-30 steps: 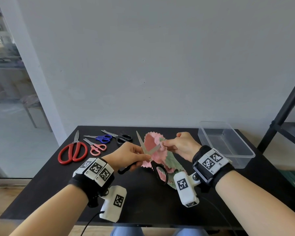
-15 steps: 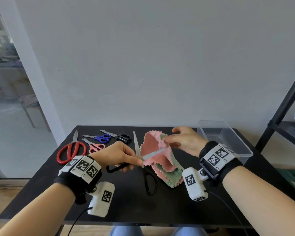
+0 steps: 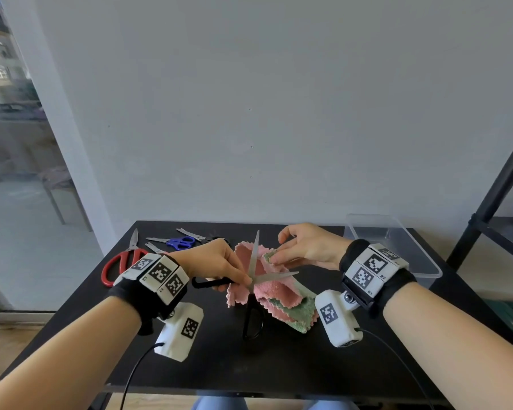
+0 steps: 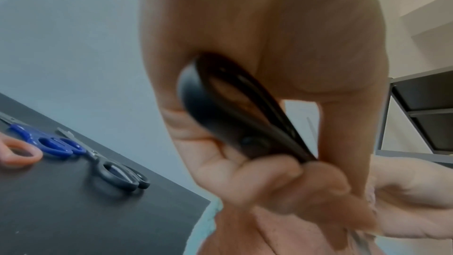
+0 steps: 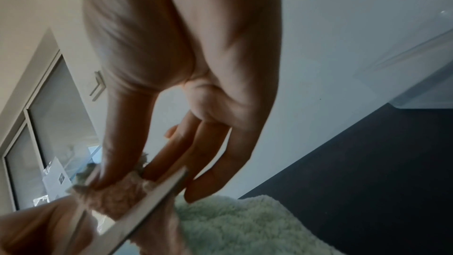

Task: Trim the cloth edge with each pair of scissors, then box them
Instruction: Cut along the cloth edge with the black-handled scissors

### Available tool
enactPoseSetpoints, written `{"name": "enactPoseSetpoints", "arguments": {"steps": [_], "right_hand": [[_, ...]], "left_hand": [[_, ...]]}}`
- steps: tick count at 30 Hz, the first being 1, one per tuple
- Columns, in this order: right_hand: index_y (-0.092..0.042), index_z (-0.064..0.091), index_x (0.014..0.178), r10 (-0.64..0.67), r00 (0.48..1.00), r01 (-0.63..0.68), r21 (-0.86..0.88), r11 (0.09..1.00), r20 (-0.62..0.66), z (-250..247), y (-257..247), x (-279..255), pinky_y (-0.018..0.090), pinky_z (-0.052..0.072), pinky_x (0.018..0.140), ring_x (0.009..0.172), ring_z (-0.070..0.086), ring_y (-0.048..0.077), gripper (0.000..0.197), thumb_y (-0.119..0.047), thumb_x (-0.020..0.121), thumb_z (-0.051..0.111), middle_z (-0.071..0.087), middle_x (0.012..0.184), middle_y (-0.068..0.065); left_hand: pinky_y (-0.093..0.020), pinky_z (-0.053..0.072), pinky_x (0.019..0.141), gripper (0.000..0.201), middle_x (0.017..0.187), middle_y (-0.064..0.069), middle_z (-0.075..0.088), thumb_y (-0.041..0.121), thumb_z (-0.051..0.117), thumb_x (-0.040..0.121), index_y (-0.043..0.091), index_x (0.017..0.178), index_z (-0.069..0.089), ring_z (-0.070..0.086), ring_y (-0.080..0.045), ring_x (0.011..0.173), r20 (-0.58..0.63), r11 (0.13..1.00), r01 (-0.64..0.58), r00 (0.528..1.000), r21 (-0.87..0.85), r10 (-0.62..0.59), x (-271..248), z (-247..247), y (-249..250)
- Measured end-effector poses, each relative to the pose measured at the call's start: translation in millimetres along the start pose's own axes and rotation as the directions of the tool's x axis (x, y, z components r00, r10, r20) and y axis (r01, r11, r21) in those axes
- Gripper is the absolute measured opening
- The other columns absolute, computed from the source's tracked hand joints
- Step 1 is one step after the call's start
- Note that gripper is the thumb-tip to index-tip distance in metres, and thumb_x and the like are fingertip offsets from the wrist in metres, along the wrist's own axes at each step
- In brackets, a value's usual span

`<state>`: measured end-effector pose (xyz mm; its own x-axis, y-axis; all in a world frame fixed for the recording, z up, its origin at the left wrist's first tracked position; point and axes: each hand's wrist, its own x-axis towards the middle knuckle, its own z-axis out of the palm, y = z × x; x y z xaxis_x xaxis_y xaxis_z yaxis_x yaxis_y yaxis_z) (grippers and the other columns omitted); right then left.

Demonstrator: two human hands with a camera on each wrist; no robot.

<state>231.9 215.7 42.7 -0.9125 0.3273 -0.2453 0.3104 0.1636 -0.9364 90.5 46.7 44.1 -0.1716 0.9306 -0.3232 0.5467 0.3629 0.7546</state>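
I have the black scissors [image 3: 256, 287] in my left hand [image 3: 216, 263], fingers curled round one black loop and pinching near the pivot, while the other loop hangs down toward the counter [image 3: 279, 362]. The blades stand wide apart, one pointing to 12 o'clock, the other to 3 o'clock, with the cloth [image 3: 274, 294] between them. My right hand [image 3: 307, 247] pinches the cloth's upper edge between thumb and forefinger, at 3 o'clock from the upright blade; the remaining fingers [image 5: 220, 152] are stretched out loosely. The cloth is pink on one face, green on the other, with a zigzag edge, held up off the counter at its middle and drooping toward me. At 10 o'clock from the cloth lie the other pairs: red scissors [image 3: 122, 261] nearest the counter's left edge, blue scissors [image 3: 178, 242] behind my left hand, pink scissors [image 4: 19, 152] partly hidden by my wrist, and dark grey scissors [image 4: 117, 174] beside the blue. The clear box [image 3: 397, 250] sits at 2 o'clock, near the counter's right rear corner.
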Motion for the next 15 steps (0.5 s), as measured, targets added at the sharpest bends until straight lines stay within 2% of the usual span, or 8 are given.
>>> {"name": "enactPoseSetpoints", "arguments": {"steps": [3, 5, 9, 13, 15], "right_hand": [[-0.011, 0.048, 0.090, -0.021, 1.000, 0.021, -0.040, 0.999, -0.001, 5, -3, 1, 0.026, 0.054, 0.072, 0.088, 0.066, 0.028, 0.035, 0.003, 0.076, 0.076, 0.072, 0.101, 0.020], [-0.012, 0.048, 0.087, -0.042, 0.999, 0.040, -0.077, 0.996, -0.025, 9, -3, 4, 0.027, 0.054, 0.072, 0.088, 0.066, 0.030, 0.036, 0.002, 0.073, 0.079, 0.072, 0.101, 0.021], [-0.014, 0.050, 0.083, -0.074, 0.995, 0.062, -0.155, 0.986, -0.073, 13, -3, 7, 0.040, 0.051, 0.089, 0.085, 0.067, 0.023, 0.040, -0.007, 0.066, 0.086, 0.076, 0.093, 0.012], [-0.016, 0.049, 0.083, -0.073, 0.995, 0.057, -0.206, 0.977, -0.071, 15, -4, 7, 0.036, 0.049, 0.085, 0.074, 0.065, 0.013, 0.043, -0.011, 0.065, 0.088, 0.077, 0.092, 0.007], [-0.016, 0.049, 0.084, -0.072, 0.994, 0.053, -0.226, 0.973, -0.077, 16, -6, 7, 0.033, 0.049, 0.080, 0.074, 0.066, 0.013, 0.045, -0.011, 0.063, 0.089, 0.077, 0.092, 0.006]], "left_hand": [[-0.020, 0.044, 0.058, 0.033, 0.049, 0.004, 0.061, 0.024, 0.072, 0.083, 0.027, 0.050, 0.072, 0.049, -0.008, 0.044, -0.029, 1.000, 0.014, 0.999, 0.013, -0.013, 3, 1, 1], [-0.019, 0.043, 0.057, 0.035, 0.047, 0.004, 0.059, 0.022, 0.071, 0.084, 0.028, 0.050, 0.072, 0.048, -0.008, 0.043, -0.043, 1.000, 0.013, 0.999, 0.022, -0.012, 5, 1, 1], [-0.016, 0.042, 0.053, 0.034, 0.044, 0.004, 0.056, 0.023, 0.071, 0.084, 0.030, 0.051, 0.072, 0.046, -0.010, 0.042, -0.059, 1.000, 0.000, 0.998, 0.030, 0.002, 7, 2, 1], [-0.017, 0.042, 0.052, 0.028, 0.047, 0.001, 0.057, 0.024, 0.072, 0.083, 0.030, 0.055, 0.075, 0.046, -0.013, 0.044, -0.080, 1.000, -0.011, 0.997, 0.008, 0.011, 8, 4, 0], [-0.018, 0.041, 0.050, 0.028, 0.046, -0.001, 0.056, 0.022, 0.073, 0.082, 0.026, 0.054, 0.074, 0.046, -0.012, 0.043, -0.105, 1.000, -0.011, 0.994, -0.005, 0.010, 10, 5, -1]]}}
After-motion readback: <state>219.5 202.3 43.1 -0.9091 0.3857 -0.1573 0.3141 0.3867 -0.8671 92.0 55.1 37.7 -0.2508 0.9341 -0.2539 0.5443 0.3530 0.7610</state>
